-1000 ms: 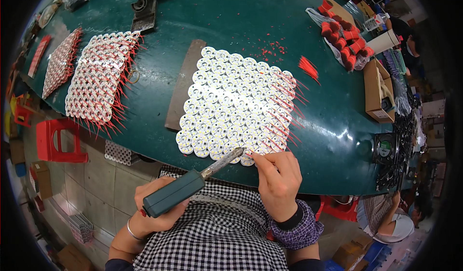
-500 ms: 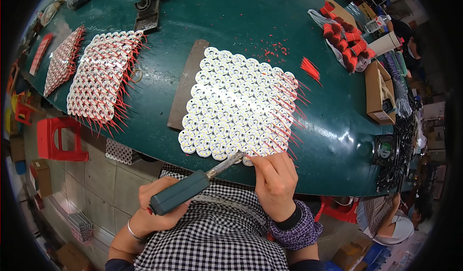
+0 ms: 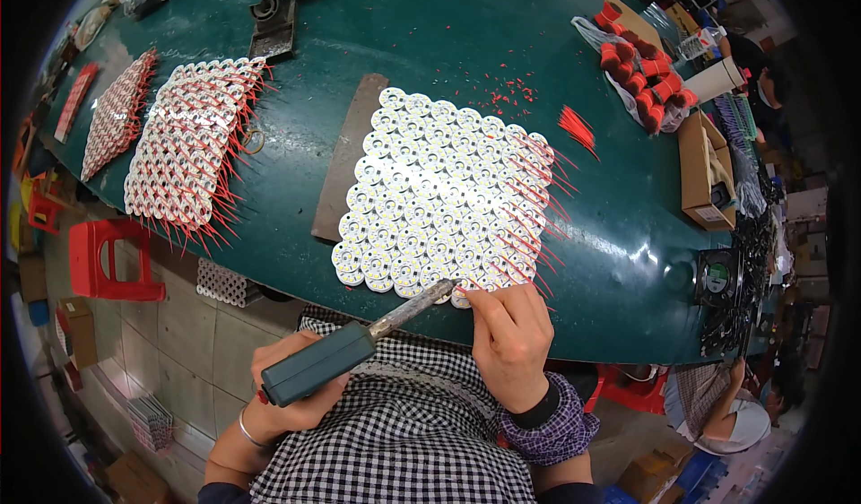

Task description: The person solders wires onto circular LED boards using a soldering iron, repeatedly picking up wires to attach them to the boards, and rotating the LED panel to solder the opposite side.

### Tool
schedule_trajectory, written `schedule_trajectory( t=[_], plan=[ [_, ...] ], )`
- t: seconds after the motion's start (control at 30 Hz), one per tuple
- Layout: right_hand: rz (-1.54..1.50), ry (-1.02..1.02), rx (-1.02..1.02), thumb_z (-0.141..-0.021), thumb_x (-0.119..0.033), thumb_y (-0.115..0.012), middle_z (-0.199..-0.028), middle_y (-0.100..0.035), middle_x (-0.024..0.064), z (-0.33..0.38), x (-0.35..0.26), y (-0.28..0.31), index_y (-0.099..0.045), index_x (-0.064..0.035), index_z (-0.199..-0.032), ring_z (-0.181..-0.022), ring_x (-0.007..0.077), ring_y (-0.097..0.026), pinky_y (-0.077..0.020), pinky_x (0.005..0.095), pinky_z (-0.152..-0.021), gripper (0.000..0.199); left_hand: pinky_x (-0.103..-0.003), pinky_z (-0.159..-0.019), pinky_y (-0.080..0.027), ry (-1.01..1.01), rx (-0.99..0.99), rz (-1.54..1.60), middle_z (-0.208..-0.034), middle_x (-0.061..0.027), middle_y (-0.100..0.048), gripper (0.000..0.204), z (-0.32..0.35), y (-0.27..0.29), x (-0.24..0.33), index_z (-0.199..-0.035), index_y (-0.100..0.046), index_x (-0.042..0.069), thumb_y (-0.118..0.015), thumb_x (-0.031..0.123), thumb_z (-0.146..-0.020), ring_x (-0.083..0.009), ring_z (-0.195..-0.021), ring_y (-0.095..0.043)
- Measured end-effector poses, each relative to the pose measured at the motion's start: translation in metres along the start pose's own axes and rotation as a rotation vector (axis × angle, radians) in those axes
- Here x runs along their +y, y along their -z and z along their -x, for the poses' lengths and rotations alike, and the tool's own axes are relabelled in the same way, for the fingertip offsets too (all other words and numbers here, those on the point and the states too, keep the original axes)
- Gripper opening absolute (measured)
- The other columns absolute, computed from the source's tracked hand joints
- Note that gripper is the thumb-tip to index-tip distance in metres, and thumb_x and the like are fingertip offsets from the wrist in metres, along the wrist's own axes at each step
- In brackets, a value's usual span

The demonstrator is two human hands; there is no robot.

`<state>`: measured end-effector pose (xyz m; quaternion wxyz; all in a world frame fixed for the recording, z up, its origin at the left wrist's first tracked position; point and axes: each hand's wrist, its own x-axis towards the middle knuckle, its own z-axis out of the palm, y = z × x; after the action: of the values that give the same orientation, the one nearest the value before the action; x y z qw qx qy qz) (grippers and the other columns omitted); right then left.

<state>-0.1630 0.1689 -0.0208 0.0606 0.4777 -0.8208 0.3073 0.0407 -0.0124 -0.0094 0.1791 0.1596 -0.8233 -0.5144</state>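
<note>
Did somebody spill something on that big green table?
It looks like it: little red bits are scattered on the green table, just beyond the white discs. They look untidy because the red wires to their right lie in a neat bunch.

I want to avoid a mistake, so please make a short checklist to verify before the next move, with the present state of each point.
1. Left hand grips the soldering iron by its green handle: ok.
2. Iron's tip well apart from the right fingertips: not ok, they are very close.
3. Right hand pinches a red wire: cannot tell, too small and partly hidden.
4. Tip hot: cannot tell.
5. White round boards close together in rows: ok.
6. Bunch of loose red wires on the table: ok.
</note>
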Motion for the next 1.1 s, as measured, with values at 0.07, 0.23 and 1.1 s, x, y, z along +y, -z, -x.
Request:
schedule_trajectory(
  t=[0.07,0.23,1.1],
  plan=[
    [0.001,-0.013,-0.007,-0.076,0.004,-0.072,-0.084,-0.058,0.0065,-0.001,-0.001,0.001,-0.069,-0.0032,-0.098,-0.077,0.0240,-0.056,-0.0444,0.0366,-0.067,0.023,-0.030,-0.062,-0.055,0.094,0.018,0.029,-0.084,-0.0137,-0.071,0.026,0.001,0.001,0.002,-0.094,-0.070,-0.006,-0.077,0.000,-0.069,-0.0227,-0.069,-0.071],
    [-0.032,-0.027,0.049,-0.075,0.005,-0.073,-0.087,-0.061,0.0070,-0.003,-0.004,-0.001,-0.069,-0.0027,-0.098,-0.079,0.0243,-0.058,-0.0445,0.0362,-0.067,0.024,-0.030,-0.065,-0.056,0.065,0.032,0.021,-0.089,-0.0144,-0.072,0.026,-0.005,0.000,0.006,-0.095,-0.069,-0.007,-0.077,0.000,-0.071,-0.0221,-0.072,-0.072],
    [-0.010,-0.071,0.110,-0.074,0.008,-0.072,-0.089,-0.061,0.0082,-0.017,0.008,-0.016,-0.067,-0.0020,-0.095,-0.080,0.0267,-0.057,-0.0458,0.0385,-0.071,0.024,-0.028,-0.062,-0.052,0.107,0.009,0.052,-0.083,-0.0106,-0.068,0.018,-0.028,-0.009,0.002,-0.090,-0.067,-0.003,-0.077,-0.002,-0.075,-0.0170,-0.069,-0.067]
  ],
)
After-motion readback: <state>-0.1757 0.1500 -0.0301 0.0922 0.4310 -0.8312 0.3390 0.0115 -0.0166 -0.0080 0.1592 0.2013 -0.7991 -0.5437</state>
